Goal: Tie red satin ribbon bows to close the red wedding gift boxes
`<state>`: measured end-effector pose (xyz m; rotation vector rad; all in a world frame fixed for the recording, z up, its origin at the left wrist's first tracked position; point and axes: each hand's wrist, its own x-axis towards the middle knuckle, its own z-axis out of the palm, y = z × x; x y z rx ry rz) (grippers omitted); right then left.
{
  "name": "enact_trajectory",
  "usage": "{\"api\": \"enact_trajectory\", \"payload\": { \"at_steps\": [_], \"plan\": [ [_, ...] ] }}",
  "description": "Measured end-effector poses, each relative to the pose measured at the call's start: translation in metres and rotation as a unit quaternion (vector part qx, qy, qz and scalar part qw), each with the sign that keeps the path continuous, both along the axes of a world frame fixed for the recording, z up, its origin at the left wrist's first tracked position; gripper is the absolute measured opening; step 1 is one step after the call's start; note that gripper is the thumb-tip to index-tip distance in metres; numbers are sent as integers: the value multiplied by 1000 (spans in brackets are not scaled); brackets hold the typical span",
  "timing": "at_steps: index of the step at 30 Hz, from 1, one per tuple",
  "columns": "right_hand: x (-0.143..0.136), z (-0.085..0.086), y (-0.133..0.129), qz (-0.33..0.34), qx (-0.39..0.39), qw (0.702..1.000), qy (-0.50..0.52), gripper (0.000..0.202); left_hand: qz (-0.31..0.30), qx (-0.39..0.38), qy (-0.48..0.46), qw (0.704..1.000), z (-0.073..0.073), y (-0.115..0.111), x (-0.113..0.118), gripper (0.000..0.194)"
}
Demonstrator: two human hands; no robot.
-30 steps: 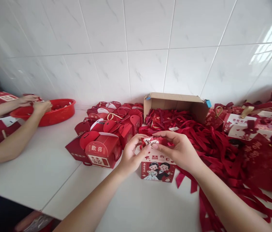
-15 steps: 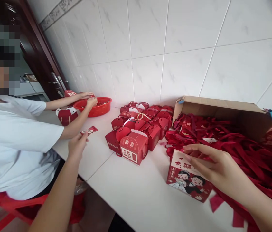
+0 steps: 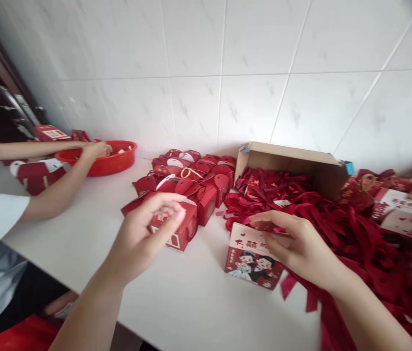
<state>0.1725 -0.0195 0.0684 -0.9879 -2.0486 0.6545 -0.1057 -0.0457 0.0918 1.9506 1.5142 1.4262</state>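
Observation:
My right hand (image 3: 297, 243) grips the top of a red-and-white paper gift box (image 3: 253, 265), thumb on the near side and fingers over the far side. The box stands on the white table, with a cartoon bride and groom on its front. My left hand (image 3: 142, 236) hovers to the left of it, in front of several closed red gift boxes (image 3: 211, 202). Its fingers are curled toward the thumb; whatever lies inside them is hidden. Dark red ribbons (image 3: 323, 229) lie in a heap just behind and right of my right hand.
A cardboard carton (image 3: 289, 153) lies on its side by the tiled wall, ribbons spilling out. At the left, a co-worker's hands (image 3: 96, 148) reach into a red plastic basin (image 3: 118, 163). Near that person stands another red box (image 3: 41, 175). Red gift bags (image 3: 406, 209) stand at the right.
My left hand has moved right, toward the gift box; the small red packet it pinched no longer shows. My right hand stays on the box. The view has turned right.

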Motion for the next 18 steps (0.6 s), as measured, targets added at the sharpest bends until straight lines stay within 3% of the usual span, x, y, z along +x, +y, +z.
{"api": "enact_trajectory", "payload": {
  "at_steps": [4,8,10,13,16,18],
  "plan": [
    [1,6,2,13,33,999,-8,34,-120,56,66,989,-22,25,60,22],
    [6,8,3,45,46,998,0,38,-257,14,3,966,-51,42,95,15],
    [10,10,4,43,50,998,-9,33,-263,15,-12,965,-59,44,100,11],
    [18,14,6,38,41,997,-61,19,-216,24,-38,975,-64,45,98,11],
    [20,17,8,47,24,994,-93,12,-207,-31,-117,971,-68,45,94,33],
    [18,16,8,46,27,994,-91,13,-232,-66,-140,960,-70,45,92,31]
  ]
}}
